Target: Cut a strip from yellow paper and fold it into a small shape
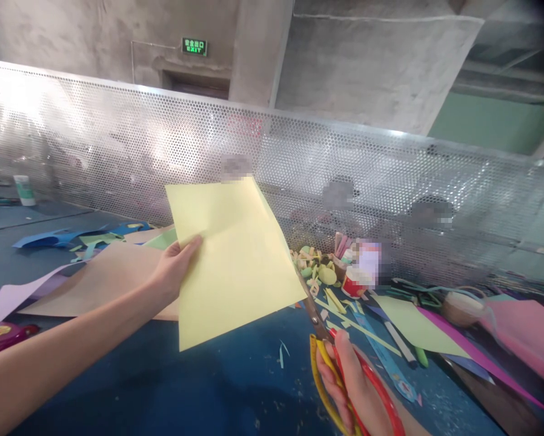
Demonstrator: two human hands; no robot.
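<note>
A sheet of pale yellow paper point(231, 260) is held up above the table, pinched at its left edge by my left hand point(175, 266), thumb on the near face. My right hand point(351, 381) grips a pair of scissors point(376, 384) with red handles; something yellow and curved also shows beside its fingers, and I cannot tell whether it belongs to the scissors. The blades point up and away, lying along the paper's right edge near its lower right corner. Whether they have cut into the sheet is not clear.
Paper scraps point(321, 269) and a red-and-white cup point(356, 283) are behind the scissors. Coloured sheets point(420, 324) and a blue ruler-like strip point(385, 357) lie right; brown paper point(103, 278) and a purple-red object point(6, 339) left. A perforated metal screen point(117, 145) borders the blue table point(199, 393).
</note>
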